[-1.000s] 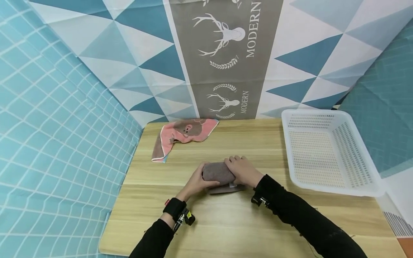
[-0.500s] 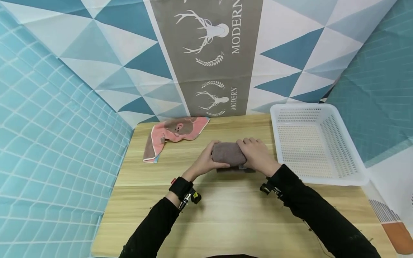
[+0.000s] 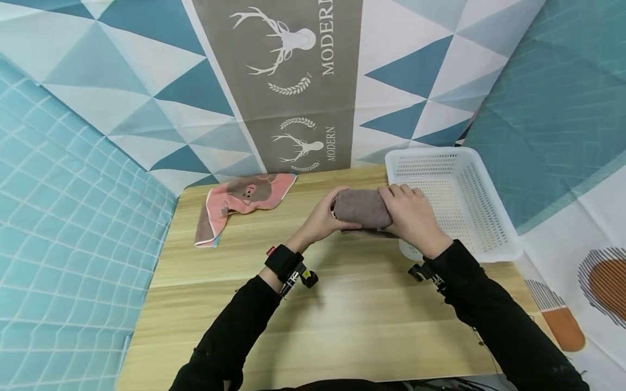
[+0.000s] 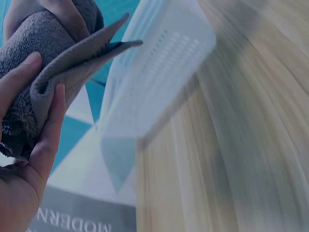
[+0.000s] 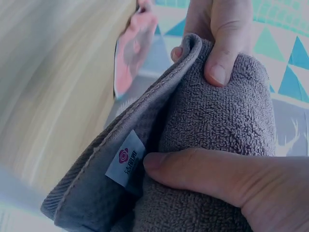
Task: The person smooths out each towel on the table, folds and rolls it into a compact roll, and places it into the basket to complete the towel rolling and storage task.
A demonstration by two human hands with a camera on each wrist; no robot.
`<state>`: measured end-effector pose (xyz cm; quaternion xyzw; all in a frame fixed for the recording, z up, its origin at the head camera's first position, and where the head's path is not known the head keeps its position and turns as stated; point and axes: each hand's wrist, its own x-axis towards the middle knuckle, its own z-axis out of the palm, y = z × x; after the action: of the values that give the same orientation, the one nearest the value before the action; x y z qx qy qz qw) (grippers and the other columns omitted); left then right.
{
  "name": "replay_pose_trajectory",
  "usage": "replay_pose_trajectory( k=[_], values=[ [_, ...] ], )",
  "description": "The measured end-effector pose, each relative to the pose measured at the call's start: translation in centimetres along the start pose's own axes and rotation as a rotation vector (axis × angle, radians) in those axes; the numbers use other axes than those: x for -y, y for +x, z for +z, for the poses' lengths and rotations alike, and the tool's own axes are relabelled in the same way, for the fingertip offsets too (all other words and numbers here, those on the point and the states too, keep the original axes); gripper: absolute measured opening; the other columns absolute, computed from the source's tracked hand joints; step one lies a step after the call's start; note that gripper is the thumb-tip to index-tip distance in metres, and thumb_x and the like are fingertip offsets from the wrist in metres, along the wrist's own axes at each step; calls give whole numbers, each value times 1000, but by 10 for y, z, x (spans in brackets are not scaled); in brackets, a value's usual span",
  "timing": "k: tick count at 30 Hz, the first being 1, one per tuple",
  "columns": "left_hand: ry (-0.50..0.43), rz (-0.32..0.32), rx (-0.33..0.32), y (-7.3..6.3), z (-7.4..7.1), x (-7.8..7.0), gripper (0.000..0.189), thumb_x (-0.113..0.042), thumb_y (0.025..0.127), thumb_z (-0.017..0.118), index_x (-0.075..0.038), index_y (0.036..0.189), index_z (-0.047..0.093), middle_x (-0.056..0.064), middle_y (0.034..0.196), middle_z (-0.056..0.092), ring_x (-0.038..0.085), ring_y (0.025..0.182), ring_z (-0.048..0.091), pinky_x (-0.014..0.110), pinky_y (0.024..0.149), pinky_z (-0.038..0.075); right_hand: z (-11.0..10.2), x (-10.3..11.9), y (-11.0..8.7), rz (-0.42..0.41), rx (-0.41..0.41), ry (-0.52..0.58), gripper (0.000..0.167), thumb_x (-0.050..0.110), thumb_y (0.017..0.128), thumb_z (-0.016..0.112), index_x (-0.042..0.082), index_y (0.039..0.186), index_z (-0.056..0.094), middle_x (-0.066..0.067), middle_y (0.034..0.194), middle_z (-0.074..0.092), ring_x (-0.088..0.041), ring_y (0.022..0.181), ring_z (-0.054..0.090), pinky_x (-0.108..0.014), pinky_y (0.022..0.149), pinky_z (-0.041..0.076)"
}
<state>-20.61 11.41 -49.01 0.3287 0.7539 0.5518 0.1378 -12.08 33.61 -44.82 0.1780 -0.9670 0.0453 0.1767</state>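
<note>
A rolled grey-brown towel [image 3: 363,208] is held between both hands above the table. My left hand [image 3: 323,217] grips its left end, thumb along the near side. My right hand [image 3: 414,216] grips the right end, overlapping the basket's near left part in the head view. A loose flap of the towel [image 4: 82,58] hangs off the roll in the left wrist view. On its inner side, a small white label [image 5: 126,159] with a pink flower mark shows in the right wrist view, beside my right thumb.
A white perforated plastic basket [image 3: 508,251] stands at the table's back right. A pink and brown towel with an animal picture [image 3: 246,196] lies crumpled at the back left of the wooden table [image 3: 313,326]. Patterned cloth covers the walls behind and beside it.
Both hands have lifted the rolled towel and carried it away from the body and rightward, closer to the basket. The head view has also turned to the right.
</note>
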Motion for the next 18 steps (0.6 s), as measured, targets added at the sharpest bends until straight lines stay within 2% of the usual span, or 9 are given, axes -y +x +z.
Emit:
replay_pose_trajectory(
  k=[3, 8, 15, 18],
  values=[
    [-11, 9, 22, 14, 14, -6, 80, -12, 75, 87, -18, 143, 45, 3, 139, 51, 18, 127, 52, 36, 105, 44, -8, -13, -7, 44, 11, -27, 74, 32, 73, 88, -1, 130, 53, -24, 115, 61, -41, 107, 59, -55, 89, 48],
    [-43, -11, 72, 32, 37, -10, 79, -19, 79, 85, -24, 145, 42, 0, 140, 50, 15, 123, 53, 35, 101, 46, -13, -36, -17, 97, 51, -19, 78, 33, 71, 90, 0, 130, 52, -26, 118, 60, -43, 109, 57, -58, 91, 46],
    [-119, -60, 221, 55, 71, -19, 71, -29, 91, 72, -25, 151, 34, 0, 140, 48, 11, 120, 53, 30, 97, 47, -14, -71, -46, 134, 54, 14, 70, 22, 68, 92, -1, 122, 55, -26, 109, 61, -43, 103, 59, -58, 86, 47],
    [-120, -81, 253, 63, 89, -24, 66, -31, 94, 67, -21, 150, 34, 1, 140, 48, 9, 120, 53, 27, 98, 46, -12, -84, -59, 157, 67, 21, 70, 17, 65, 92, -3, 121, 55, -27, 107, 61, -44, 100, 59, -60, 82, 47]
  ],
)
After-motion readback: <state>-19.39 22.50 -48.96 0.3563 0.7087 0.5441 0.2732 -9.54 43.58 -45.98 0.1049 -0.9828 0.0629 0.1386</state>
